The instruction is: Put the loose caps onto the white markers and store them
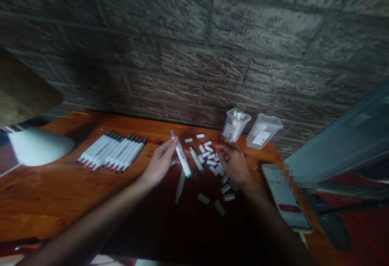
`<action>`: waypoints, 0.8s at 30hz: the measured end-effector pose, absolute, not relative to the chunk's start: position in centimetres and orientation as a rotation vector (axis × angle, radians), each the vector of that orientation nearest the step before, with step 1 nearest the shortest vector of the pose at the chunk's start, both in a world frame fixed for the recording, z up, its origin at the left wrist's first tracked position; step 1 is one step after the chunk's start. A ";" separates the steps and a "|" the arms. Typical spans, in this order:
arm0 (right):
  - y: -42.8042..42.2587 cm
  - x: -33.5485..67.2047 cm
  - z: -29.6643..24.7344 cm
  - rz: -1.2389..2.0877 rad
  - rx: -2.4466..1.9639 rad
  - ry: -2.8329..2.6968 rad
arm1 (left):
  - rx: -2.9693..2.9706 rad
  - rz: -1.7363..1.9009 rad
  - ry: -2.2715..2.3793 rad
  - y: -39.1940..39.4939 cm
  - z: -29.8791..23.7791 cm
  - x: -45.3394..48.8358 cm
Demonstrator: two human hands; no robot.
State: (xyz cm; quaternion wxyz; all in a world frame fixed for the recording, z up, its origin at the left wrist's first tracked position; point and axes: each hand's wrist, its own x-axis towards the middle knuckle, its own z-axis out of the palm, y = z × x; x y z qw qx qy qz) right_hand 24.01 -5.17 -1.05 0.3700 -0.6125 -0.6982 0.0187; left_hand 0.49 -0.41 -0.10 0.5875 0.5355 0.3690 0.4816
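My left hand (161, 161) is closed around a white marker (181, 155) with a green end, holding it tilted above the wooden table (45, 201). Palm down, my right hand (233, 163) rests over a scatter of loose marker caps (209, 155), its fingers curled among them; whether it grips one is hidden. Two more uncapped white markers (197, 159) lie between the hands. A neat row of several capped markers (113, 151) lies to the left of my left hand.
Two clear plastic cups stand by the brick wall: one (234, 125) holds a few markers, the other (263, 130) looks empty. A phone (285, 196) lies at the right table edge. A white lamp base (38, 146) sits far left.
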 end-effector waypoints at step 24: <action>-5.6 24.8 -0.5 0.108 -1.604 -1.943 | 1.254 1.119 0.894 -0.2 0.4 0.4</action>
